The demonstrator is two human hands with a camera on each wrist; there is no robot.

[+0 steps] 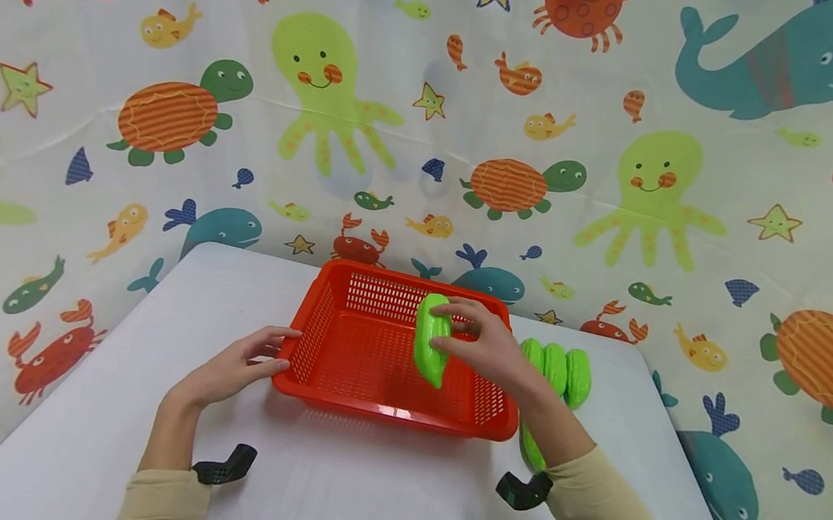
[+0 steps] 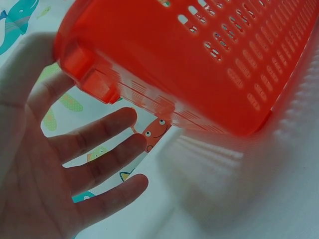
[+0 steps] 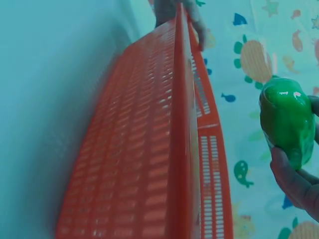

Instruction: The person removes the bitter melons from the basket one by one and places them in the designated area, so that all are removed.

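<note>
My right hand [image 1: 480, 341] pinches a glossy green, elongated toy vegetable [image 1: 427, 336] with a pointed lower tip, between thumb and fingers. It hangs upright over the right half of a red plastic basket [image 1: 357, 409] with slotted walls. In the right wrist view, the same green toy vegetable [image 3: 284, 114] appears beyond the basket's rim [image 3: 182, 129]. My left hand [image 1: 233, 364] holds the basket's left rim with thumb and forefinger. The left wrist view shows its other fingers [image 2: 107, 154] spread and fairly straight below the rim.
Three similar green pieces [image 1: 577, 376] lie side by side on the white table [image 1: 364, 489] to the right of the basket. Another [image 1: 532, 447] is partly hidden by my right forearm. A sea-animal curtain [image 1: 409, 184] hangs right behind the table.
</note>
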